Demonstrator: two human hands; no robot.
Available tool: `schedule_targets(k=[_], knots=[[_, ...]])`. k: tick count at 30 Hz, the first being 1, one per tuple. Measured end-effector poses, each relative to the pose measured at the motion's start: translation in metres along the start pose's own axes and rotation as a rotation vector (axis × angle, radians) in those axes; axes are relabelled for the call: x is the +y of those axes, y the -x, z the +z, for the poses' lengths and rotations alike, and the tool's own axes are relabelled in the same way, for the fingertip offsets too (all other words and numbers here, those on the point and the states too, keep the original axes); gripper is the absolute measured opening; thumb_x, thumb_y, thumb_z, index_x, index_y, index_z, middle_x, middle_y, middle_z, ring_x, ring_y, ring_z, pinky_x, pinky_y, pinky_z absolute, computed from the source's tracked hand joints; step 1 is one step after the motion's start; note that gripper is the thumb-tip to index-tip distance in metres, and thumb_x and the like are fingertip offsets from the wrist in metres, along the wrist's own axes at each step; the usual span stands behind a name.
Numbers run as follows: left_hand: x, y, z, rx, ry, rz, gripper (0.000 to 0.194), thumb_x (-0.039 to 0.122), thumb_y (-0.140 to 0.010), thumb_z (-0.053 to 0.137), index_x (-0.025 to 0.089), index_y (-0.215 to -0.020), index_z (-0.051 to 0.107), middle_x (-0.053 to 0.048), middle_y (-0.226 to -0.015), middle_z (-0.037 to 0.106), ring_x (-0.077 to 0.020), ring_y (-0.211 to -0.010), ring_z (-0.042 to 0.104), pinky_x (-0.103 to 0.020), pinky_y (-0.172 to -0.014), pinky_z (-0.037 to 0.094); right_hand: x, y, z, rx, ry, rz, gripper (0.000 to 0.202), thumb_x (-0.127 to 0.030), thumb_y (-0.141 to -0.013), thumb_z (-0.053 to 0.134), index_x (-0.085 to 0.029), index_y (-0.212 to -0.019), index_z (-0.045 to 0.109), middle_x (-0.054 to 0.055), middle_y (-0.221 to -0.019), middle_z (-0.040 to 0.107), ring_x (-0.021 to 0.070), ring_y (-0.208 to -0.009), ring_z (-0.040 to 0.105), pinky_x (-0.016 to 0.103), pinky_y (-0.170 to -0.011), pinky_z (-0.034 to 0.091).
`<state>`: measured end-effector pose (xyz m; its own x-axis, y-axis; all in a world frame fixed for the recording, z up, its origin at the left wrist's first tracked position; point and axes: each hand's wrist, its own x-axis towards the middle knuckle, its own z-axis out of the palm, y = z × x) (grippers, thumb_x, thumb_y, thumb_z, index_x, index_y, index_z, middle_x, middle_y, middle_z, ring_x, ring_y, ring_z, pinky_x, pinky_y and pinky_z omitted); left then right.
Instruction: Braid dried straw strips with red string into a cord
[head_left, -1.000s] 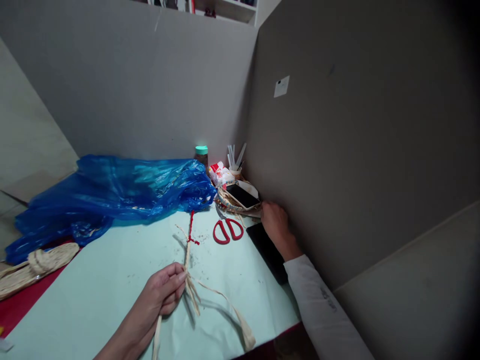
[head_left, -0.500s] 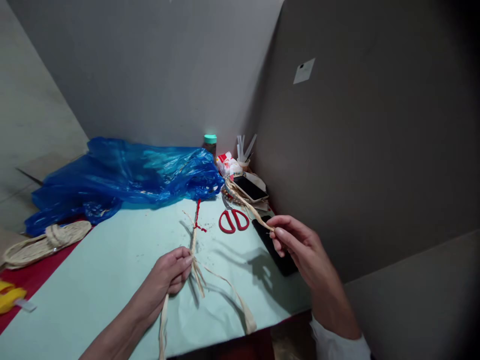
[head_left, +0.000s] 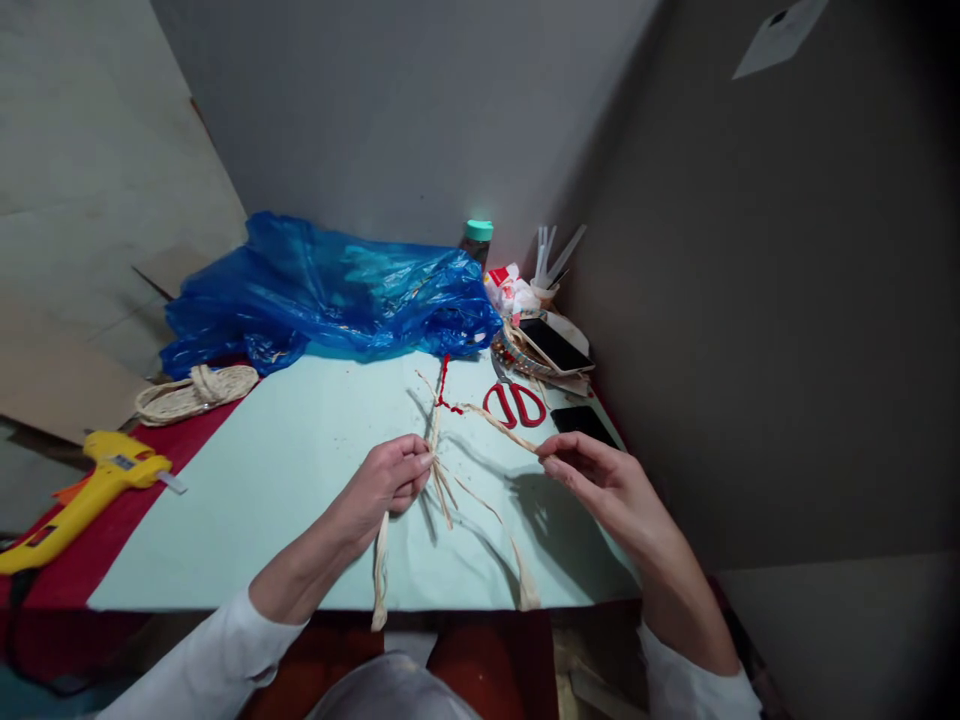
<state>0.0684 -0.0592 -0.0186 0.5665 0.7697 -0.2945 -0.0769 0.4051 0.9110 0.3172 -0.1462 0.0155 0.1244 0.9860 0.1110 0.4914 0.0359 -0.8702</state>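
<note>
My left hand (head_left: pixel 395 475) pinches a thin braid of pale raffia (head_left: pixel 436 425) upright over the middle of the table. Red cord (head_left: pixel 444 385) is tied at the braid's upper part. Loose raffia ends (head_left: pixel 442 490) fan out below my fingertips, and one long strand (head_left: pixel 517 570) hangs toward the table's front edge. Another tail (head_left: pixel 380 575) drops beneath my left hand. My right hand (head_left: pixel 592 475) grips the end of a twisted raffia strand (head_left: pixel 504 428) between thumb and fingers, off to the right. Its far end lies near the red cord.
Red-handled scissors (head_left: pixel 516 404) lie behind the strand, with a dark phone (head_left: pixel 583 424) to their right. A blue plastic bag (head_left: pixel 337 290) spreads along the back. At left are a woven sandal (head_left: pixel 199 393) and a yellow glue gun (head_left: pixel 82 495). Another phone (head_left: pixel 556 345) tops a pile near the wall.
The view has shifted left and down, bringing the glue gun fully in. The right-hand strand's far end has swung from the pile toward the red cord. Both hands keep their grip.
</note>
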Motion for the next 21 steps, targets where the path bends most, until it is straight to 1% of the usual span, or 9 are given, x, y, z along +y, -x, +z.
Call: schedule_targets(k=[4,7,9,12,14,16,17,19,21], knots=[[0.001,0.002,0.001,0.0,-0.008,0.008,0.025,0.035,-0.081,0.063,0.016,-0.078,0.048,0.007,-0.058,0.037,-0.0012,-0.044,0.018,-0.018,-0.041,0.005,0.014,-0.005,-0.004,0.097,0.089,0.016,0.021,-0.037,-0.086,0.057,-0.018,-0.092,0.064,0.004,-0.087,0.065,0.0169,-0.075,0.058,0.025,-0.065,0.044],[0.002,0.003,0.001,-0.001,-0.018,0.013,0.025,0.035,-0.082,0.063,0.015,-0.077,0.048,0.006,-0.058,0.04,-0.0012,-0.044,0.018,-0.018,-0.041,0.006,0.021,-0.011,-0.017,0.35,0.238,0.035,0.024,-0.036,-0.088,0.051,-0.018,-0.099,0.063,0.007,-0.086,0.066,0.0193,-0.072,0.061,0.028,-0.064,0.046],[0.001,0.003,0.0,-0.004,-0.018,0.016,0.024,0.035,-0.082,0.062,0.015,-0.078,0.049,0.006,-0.059,0.043,-0.0009,-0.044,0.018,-0.018,-0.041,0.006,0.024,-0.015,-0.028,0.486,0.539,0.056,0.03,-0.032,-0.088,0.049,-0.017,-0.11,0.062,0.01,-0.086,0.067,0.0226,-0.071,0.062,0.033,-0.066,0.046],[0.0,0.002,0.0,0.001,-0.029,0.032,0.023,0.034,-0.083,0.061,0.015,-0.079,0.049,0.005,-0.059,0.046,-0.0005,-0.043,0.02,-0.018,-0.04,0.007,0.023,-0.018,-0.033,0.498,0.925,0.066,0.043,-0.024,-0.086,0.046,-0.013,-0.128,0.055,0.017,-0.096,0.067,0.0296,-0.08,0.063,0.041,-0.071,0.046],[0.0,0.002,0.001,0.009,-0.044,0.042,0.022,0.033,-0.084,0.06,0.015,-0.079,0.049,0.004,-0.06,0.047,-0.0006,-0.043,0.022,-0.018,-0.04,0.008,0.015,-0.019,-0.023,0.488,0.903,-0.015,0.044,-0.023,-0.087,0.045,-0.011,-0.128,0.055,0.021,-0.109,0.064,0.0318,-0.094,0.061,0.043,-0.08,0.046],[0.0,0.002,0.002,0.016,-0.062,0.044,0.021,0.032,-0.083,0.059,0.015,-0.078,0.049,0.004,-0.06,0.047,-0.0007,-0.042,0.023,-0.018,-0.04,0.009,0.003,-0.02,-0.002,0.416,0.674,-0.115,0.036,-0.026,-0.09,0.044,-0.012,-0.12,0.06,0.018,-0.118,0.062,0.0286,-0.104,0.059,0.039,-0.088,0.044],[0.0,0.002,0.003,0.02,-0.07,0.045,0.02,0.032,-0.083,0.059,0.015,-0.078,0.049,0.005,-0.059,0.047,-0.0008,-0.042,0.023,-0.018,-0.04,0.009,-0.005,-0.021,0.011,0.311,0.511,-0.143,0.033,-0.028,-0.092,0.044,-0.014,-0.117,0.062,0.015,-0.116,0.064,0.0252,-0.103,0.059,0.035,-0.089,0.044],[0.0,0.002,0.005,0.028,-0.09,0.055,0.02,0.032,-0.083,0.058,0.015,-0.078,0.049,0.005,-0.059,0.047,-0.0011,-0.042,0.024,-0.018,-0.04,0.01,-0.02,-0.023,0.039,-0.032,0.222,-0.127,0.031,-0.034,-0.094,0.044,-0.017,-0.109,0.065,0.009,-0.106,0.068,0.0197,-0.093,0.061,0.029,-0.082,0.046],[0.001,0.002,0.005,0.037,-0.107,0.063,0.02,0.033,-0.083,0.057,0.016,-0.079,0.05,0.005,-0.059,0.047,-0.0016,-0.042,0.025,-0.018,-0.04,0.011,-0.03,-0.026,0.062,-0.258,0.072,-0.117,0.031,-0.039,-0.095,0.045,-0.017,-0.101,0.066,0.005,-0.091,0.068,0.0157,-0.079,0.06,0.025,-0.074,0.044]])
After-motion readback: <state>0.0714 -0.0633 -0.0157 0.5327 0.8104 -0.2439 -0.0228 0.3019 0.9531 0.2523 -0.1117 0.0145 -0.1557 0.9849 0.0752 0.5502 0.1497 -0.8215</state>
